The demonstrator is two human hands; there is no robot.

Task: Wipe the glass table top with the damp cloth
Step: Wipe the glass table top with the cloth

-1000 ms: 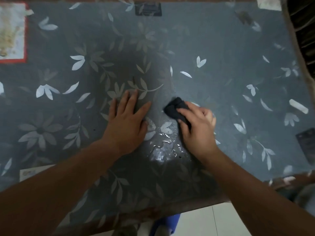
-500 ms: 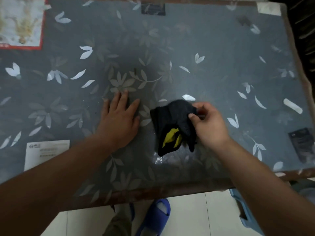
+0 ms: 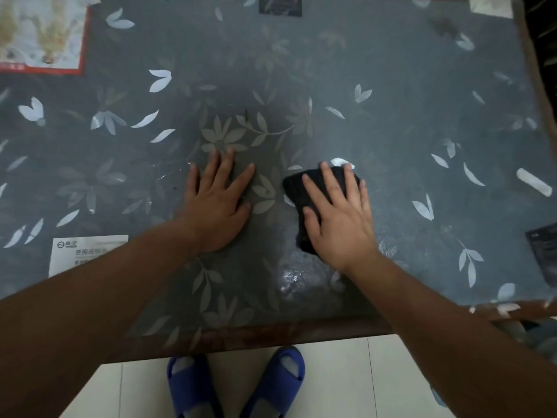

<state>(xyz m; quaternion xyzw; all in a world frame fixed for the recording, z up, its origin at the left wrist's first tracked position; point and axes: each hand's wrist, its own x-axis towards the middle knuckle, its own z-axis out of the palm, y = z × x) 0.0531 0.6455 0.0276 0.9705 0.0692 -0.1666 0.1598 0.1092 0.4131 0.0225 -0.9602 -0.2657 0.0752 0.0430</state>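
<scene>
The glass table top (image 3: 391,86) covers a blue-grey leaf-patterned sheet and fills most of the view. A dark, almost black cloth (image 3: 297,188) lies flat on the glass near the front middle. My right hand (image 3: 339,212) presses flat on the cloth with straight, spread fingers, hiding most of it. My left hand (image 3: 218,200) rests palm down on bare glass just left of the cloth, fingers spread. A wet, shiny patch (image 3: 291,279) glistens on the glass below the cloth, near the front edge.
Under the glass lie a red-bordered picture (image 3: 42,31) at the back left, a white printed card (image 3: 81,251) at the front left and dark cards (image 3: 544,254) at the right edge. The brown wooden table edge (image 3: 271,333) runs along the front; blue slippers (image 3: 235,384) stand on the tiled floor.
My right hand held the cloth up, hanging open with a yellow part showing; now the cloth lies flat and the hand presses on it. My left hand stayed flat on the glass.
</scene>
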